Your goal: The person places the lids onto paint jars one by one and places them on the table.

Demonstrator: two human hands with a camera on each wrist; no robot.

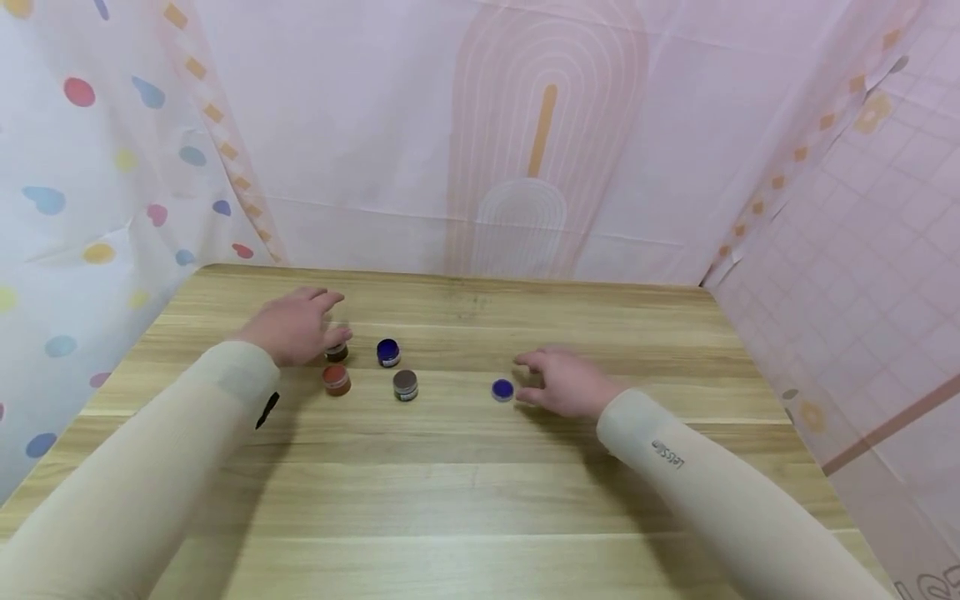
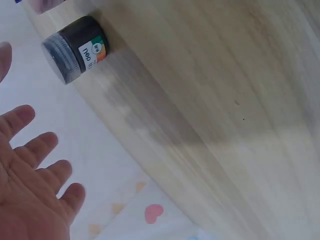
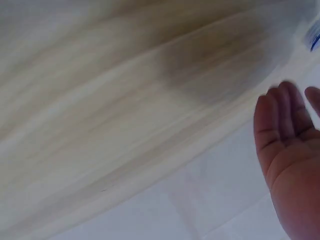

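Note:
My left hand [image 1: 295, 327] hovers over the left side of the table, fingers spread, beside a small black paint jar [image 1: 337, 354] that its thumb partly covers. In the left wrist view this jar [image 2: 89, 45] shows a clear lid and a printed label, apart from the fingers. An orange-red jar [image 1: 337, 381], a dark blue jar [image 1: 387, 352] and a brown jar [image 1: 406, 385] stand close by. Toward the middle lies a flat, round blue piece, seemingly a lid [image 1: 502, 389]. My right hand [image 1: 567, 383] is just right of it, fingers loosely extended, holding nothing.
The wooden table [image 1: 450, 492] ends at a pale patterned cloth [image 1: 360, 125] hung behind it. Similar cloth hangs along both sides. A black mark [image 1: 267, 410] shows at the left sleeve's edge.

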